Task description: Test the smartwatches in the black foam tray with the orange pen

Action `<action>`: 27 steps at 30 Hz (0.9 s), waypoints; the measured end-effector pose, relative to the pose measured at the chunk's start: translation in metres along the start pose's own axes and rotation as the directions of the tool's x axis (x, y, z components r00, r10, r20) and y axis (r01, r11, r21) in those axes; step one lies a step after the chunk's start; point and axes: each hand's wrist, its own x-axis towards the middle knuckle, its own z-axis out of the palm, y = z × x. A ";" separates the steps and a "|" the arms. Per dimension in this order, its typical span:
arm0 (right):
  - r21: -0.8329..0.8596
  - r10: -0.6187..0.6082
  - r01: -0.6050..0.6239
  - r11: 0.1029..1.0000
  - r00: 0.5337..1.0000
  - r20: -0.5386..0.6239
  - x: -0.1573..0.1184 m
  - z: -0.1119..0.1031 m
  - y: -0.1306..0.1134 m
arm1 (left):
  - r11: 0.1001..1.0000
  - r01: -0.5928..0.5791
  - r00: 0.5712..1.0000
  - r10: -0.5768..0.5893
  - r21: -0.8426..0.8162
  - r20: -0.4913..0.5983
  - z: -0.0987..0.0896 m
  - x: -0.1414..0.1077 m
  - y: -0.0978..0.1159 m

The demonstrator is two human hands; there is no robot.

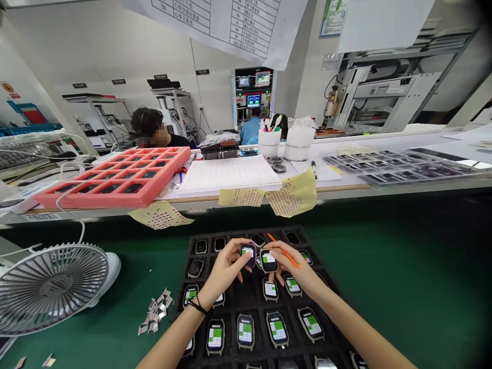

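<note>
Above a black foam tray (246,300) of smartwatch bodies, both my hands are at work. My left hand (227,266) grips a dark smartwatch body (248,253), thumb over its lit screen. Pinched in my right hand (294,266) is a second smartwatch body (268,260) with a white and green screen. An orange pen-like stick (283,250) also lies across the fingers of that hand. The two held watches are almost side by side. In the tray's nearer rows, several watches (245,330) show white and green screens; some farther ones (201,247) are dark.
A fan (57,284) stands on the green mat at left, near a pile of small stickers or tabs (156,311). On the ledge ahead are a pink foam tray (149,197), paper sheets (230,174) and clear trays (403,166). Other people (154,128) sit beyond.
</note>
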 end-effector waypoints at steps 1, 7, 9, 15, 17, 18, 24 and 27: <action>0.004 -0.007 0.007 1.000 1.000 0.020 0.000 0.000 0.000 | 1.000 -0.001 1.000 0.001 0.010 -0.003 0.000 -0.001 0.001; 0.013 -0.034 0.032 0.999 0.994 0.109 -0.001 0.000 0.000 | 1.000 0.017 1.000 -0.017 0.005 -0.015 0.002 -0.003 0.010; 0.015 -0.037 0.035 0.999 0.994 0.103 -0.001 0.000 0.000 | 1.000 0.020 1.000 -0.020 -0.008 -0.015 0.002 -0.003 0.012; 0.030 -0.050 0.048 0.998 0.996 0.073 -0.002 0.001 0.000 | 1.000 0.009 1.000 -0.009 0.007 -0.001 0.003 -0.004 0.008; 0.028 -0.055 0.054 0.998 0.996 0.063 -0.001 0.001 0.001 | 1.000 0.011 1.000 -0.011 -0.003 0.000 0.003 -0.003 0.007; 0.026 -0.057 0.055 0.998 0.997 0.056 -0.001 0.001 0.001 | 1.000 0.013 1.000 -0.013 -0.010 0.001 0.003 -0.003 0.007; 0.055 -0.060 0.058 0.997 0.998 0.033 -0.001 0.000 0.004 | 0.998 0.036 0.999 -0.037 -0.043 -0.009 0.003 -0.003 0.009; 0.120 -0.056 0.049 0.992 0.997 0.049 -0.001 0.000 0.002 | 0.995 0.052 0.998 -0.054 -0.087 -0.020 0.002 -0.005 0.013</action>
